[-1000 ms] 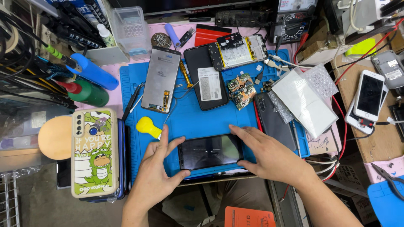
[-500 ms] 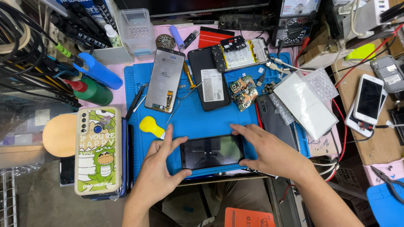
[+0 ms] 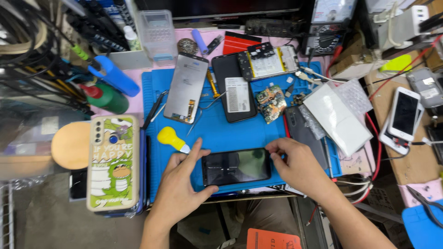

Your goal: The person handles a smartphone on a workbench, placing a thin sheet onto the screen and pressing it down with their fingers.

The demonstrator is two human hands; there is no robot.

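Note:
A black phone (image 3: 236, 166) lies screen-up, lengthwise, on the near edge of a blue work mat (image 3: 217, 133). My left hand (image 3: 181, 186) holds its left end, thumb under the near edge and index finger stretched along the top. My right hand (image 3: 295, 163) pinches the phone's right end with thumb and fingers. A yellow-handled tool (image 3: 171, 139) lies just left of my left index finger.
On the mat sit a grey display panel (image 3: 186, 87), a black phone back (image 3: 235, 87), a circuit board (image 3: 270, 102) and a dark phone (image 3: 304, 131). A green cartoon phone case (image 3: 113, 161) lies at left. White phones (image 3: 404, 114) rest at right. Bottles and cables crowd the far left.
The camera moved slightly. My right hand drew back from over the phone to its right end. My left index finger stretched further along the top edge.

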